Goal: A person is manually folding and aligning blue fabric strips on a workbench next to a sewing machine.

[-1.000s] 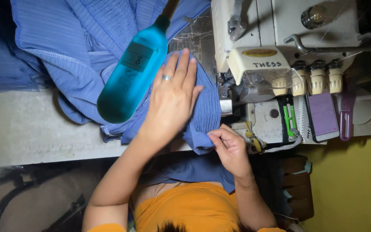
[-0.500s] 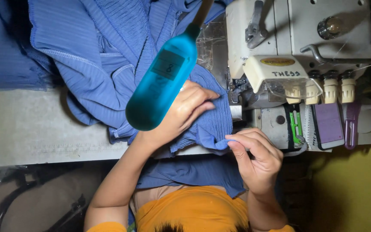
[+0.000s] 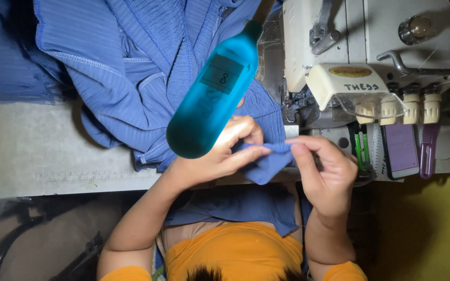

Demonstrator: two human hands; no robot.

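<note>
Blue ribbed fabric (image 3: 131, 78) lay heaped across a grey sewing table (image 3: 53, 156), its near edge drawn toward a cream-coloured overlock machine (image 3: 371, 57) at the table's right end. The person's left hand (image 3: 220, 156) pinched a fold of the cloth just in front of the machine, thumb and fingers closed together on it. The right hand (image 3: 326, 177) met it from the other side, thumb and forefinger clamped on the same edge of fabric, the remaining fingers curled loosely into the palm. Between the two hands the cloth ran in a short taut strip, with a loose flap hanging below over the table's front edge. A translucent teal bottle-shaped object (image 3: 212, 93) bearing a dark label hung close to the camera, blurred, covering part of the left hand and the cloth behind it. A purple comb (image 3: 429, 151) and a dark phone (image 3: 401, 151) rested on the machine's bed, beside green tweezers (image 3: 360, 151). The person wore an orange shirt (image 3: 235, 250).
</note>
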